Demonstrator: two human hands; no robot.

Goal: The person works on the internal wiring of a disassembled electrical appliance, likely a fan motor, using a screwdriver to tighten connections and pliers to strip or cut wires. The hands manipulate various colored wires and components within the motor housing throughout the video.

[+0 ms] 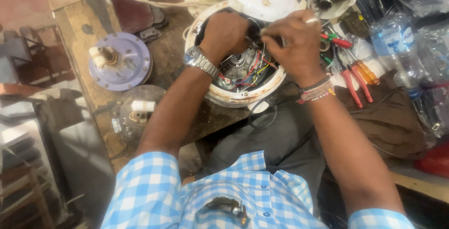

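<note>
Down below the hands, a rough wooden workbench [96, 77] is filling the upper left and middle of the frame, its top scratched and stained dark. Its near edge is running just under the round white housing [224, 96], so little bare wood is showing there.

That housing is sitting at the top middle of the frame. It is shaped like a bowl, made of white painted metal, and rust is showing along its rim. Inside it, thin red, yellow and black wires [248, 75] are lying tangled around a grey metal part.

To the left, a flat round purple-grey cover [124, 63] is lying on the bench, well apart from the housing, with open wood between them.

At the right of the frame, red-handled pliers [355, 84] and an orange screwdriver [367, 72] are lying on a brown cloth [388, 117], beside a clear plastic bottle [395, 46].

Now the left hand [224, 32], wearing a shiny metal watch, is reaching into the housing with its fingers curled down; what they are gripping is hidden. The right hand [292, 39], with bead bands on its wrist, is pinching something thin and dark over the housing's right rim.
</note>
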